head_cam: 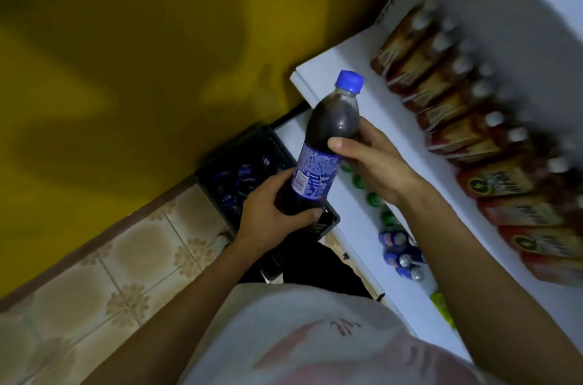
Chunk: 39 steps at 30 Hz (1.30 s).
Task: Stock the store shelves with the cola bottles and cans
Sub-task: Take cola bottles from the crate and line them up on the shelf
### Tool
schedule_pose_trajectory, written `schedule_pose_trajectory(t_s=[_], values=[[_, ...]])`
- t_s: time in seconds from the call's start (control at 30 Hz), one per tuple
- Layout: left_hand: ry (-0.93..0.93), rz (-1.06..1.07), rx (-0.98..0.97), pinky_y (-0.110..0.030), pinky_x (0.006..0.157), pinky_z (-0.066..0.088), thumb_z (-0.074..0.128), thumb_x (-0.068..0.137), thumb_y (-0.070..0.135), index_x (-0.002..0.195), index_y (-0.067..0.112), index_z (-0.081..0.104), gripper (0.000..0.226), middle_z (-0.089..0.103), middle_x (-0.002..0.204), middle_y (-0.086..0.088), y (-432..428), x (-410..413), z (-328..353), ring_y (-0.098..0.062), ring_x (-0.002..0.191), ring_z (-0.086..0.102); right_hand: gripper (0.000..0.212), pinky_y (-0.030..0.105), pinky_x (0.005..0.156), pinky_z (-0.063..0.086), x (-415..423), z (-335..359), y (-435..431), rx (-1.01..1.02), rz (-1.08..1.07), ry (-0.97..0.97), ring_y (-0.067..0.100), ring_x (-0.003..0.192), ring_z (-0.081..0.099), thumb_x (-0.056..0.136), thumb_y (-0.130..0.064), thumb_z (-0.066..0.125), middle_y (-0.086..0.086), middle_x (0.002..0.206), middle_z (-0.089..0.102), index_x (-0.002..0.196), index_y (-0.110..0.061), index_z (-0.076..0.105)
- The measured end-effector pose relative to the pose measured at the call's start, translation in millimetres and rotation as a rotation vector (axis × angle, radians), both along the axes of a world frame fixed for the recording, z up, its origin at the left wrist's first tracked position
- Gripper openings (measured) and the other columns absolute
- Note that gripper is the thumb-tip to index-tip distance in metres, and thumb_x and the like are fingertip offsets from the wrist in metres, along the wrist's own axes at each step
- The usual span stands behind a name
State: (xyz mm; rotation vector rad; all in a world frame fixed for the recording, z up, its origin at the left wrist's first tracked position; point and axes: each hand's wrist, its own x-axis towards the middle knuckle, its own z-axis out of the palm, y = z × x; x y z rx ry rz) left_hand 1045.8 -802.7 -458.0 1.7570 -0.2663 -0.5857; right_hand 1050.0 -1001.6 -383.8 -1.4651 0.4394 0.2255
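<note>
Head view: cola bottle [328, 145], cap tilted toward the shelf [362, 62] just beyond the fingers [366, 129], which curl round it, left hand [274, 214] at base, right hand [375, 160], nearer the shelf, at shoulder.

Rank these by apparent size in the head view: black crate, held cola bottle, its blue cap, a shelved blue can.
Black crate, partly hidden
Cola bottle
Blue cap and blue can: look alike, unranked
</note>
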Motion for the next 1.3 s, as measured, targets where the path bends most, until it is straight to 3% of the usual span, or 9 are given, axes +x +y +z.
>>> schedule_pose_trajectory(t_s=[0.23,0.37,0.53,0.67,0.73,0.83,0.93,1.1,1.3], values=[[0.599,-0.238,-0.635,-0.023,0.068,0.055,0.089,0.046,0.045,0.094,0.01,0.074,0.062,0.074,0.088,-0.002,-5.1,20.9,79.4,-0.012,0.08,0.07,0.077,0.032,0.082,0.051,-18.8,48.2,5.1,0.325,-0.322,-0.081,0.017,0.093,0.066,0.08,-0.056,0.05,0.007,0.108,0.066,0.141,-0.01,0.042],[0.891,-0.281,-0.763,-0.028,0.072,0.055,0.092,0.024,0.049,0.089,0.007,0.075,0.08,0.07,0.088,-0.012,-11.9,31.9,117.2,-0.022,0.078,0.068,0.105,0.046,0.103,0.041,-16.1,69.4,26.9,0.498,-0.234,-0.193,0.03,0.114,0.055,0.061,-0.059,0.079,0.018,0.129,0.057,0.142,-0.004,0.041],[0.912,-0.07,-0.659,-0.046,0.096,0.04,0.089,0.0,0.047,0.14,0.005,0.043,0.153,0.051,0.126,-0.019,-20.9,41.0,144.7,-0.036,0.113,0.051,0.082,0.04,0.073,0.057,-2.5,112.4,46.4,0.701,0.037,-0.459,0.031,0.081,0.07,0.086,-0.033,0.068,0.022,0.1,0.069,0.139,-0.001,0.014],[1.036,-0.078,-0.73,-0.048,0.082,0.047,0.068,0.05,0.045,0.137,0.014,0.05,0.094,0.052,0.133,-0.015,-35.3,53.7,149.9,-0.031,0.099,0.058,0.106,0.032,0.065,0.06,5.4,135.4,37.9,0.449,-0.185,-0.399,0.023,0.073,0.07,0.054,-0.03,0.091,0.025,0.106,0.059,0.136,0.01,0.037],[0.924,-0.203,-0.668,-0.047,0.085,0.052,0.046,0.08,0.048,0.113,0.018,0.071,0.051,0.065,0.122,-0.01,-42.7,63.3,148.0,-0.026,0.099,0.066,0.106,0.043,0.087,0.055,5.4,146.4,29.3,0.291,-0.286,-0.414,0.028,0.09,0.066,0.05,-0.033,0.092,0.023,0.113,0.061,0.135,0.007,0.042],[0.569,-0.215,-0.581,-0.039,0.088,0.055,0.042,0.083,0.064,0.107,0.033,0.071,0.048,0.069,0.117,0.004,-58.8,76.9,146.3,-0.018,0.111,0.063,0.07,0.036,0.077,0.057,2.2,170.3,7.1,-0.076,-0.421,-0.468,0.022,0.093,0.069,0.062,-0.019,0.086,0.005,0.106,0.071,0.123,-0.012,0.053],[0.163,-0.086,-0.557,-0.027,0.086,0.053,0.06,0.05,0.086,0.119,0.042,0.052,0.083,0.067,0.114,0.015,-76.5,87.6,158.7,-0.008,0.107,0.064,0.066,0.018,0.069,0.055,-4.7,200.5,-10.8,-0.426,-0.507,-0.533,0.007,0.09,0.069,0.062,-0.023,0.087,-0.007,0.103,0.069,0.114,-0.035,0.048],[-0.641,-0.217,-0.337,-0.013,0.088,0.045,0.074,0.055,0.072,0.131,0.048,0.036,0.088,0.048,0.127,0.028,-129.9,93.0,214.0,0.006,0.118,0.048,0.071,0.01,0.073,0.053,-10.4,239.9,-41.6,-0.735,-0.668,-0.672,-0.005,0.097,0.061,0.066,-0.025,0.087,-0.012,0.114,0.06,0.119,-0.036,0.041],[-0.68,-0.275,-0.295,-0.015,0.082,0.048,0.081,0.064,0.047,0.124,0.038,0.046,0.07,0.057,0.117,0.02,-214.4,95.3,269.4,0.003,0.1,0.056,0.077,0.004,0.076,0.049,-11.7,259.9,-94.3,-0.822,-0.815,-0.701,-0.005,0.101,0.059,0.067,-0.029,0.086,-0.019,0.114,0.056,0.129,-0.031,0.04]])
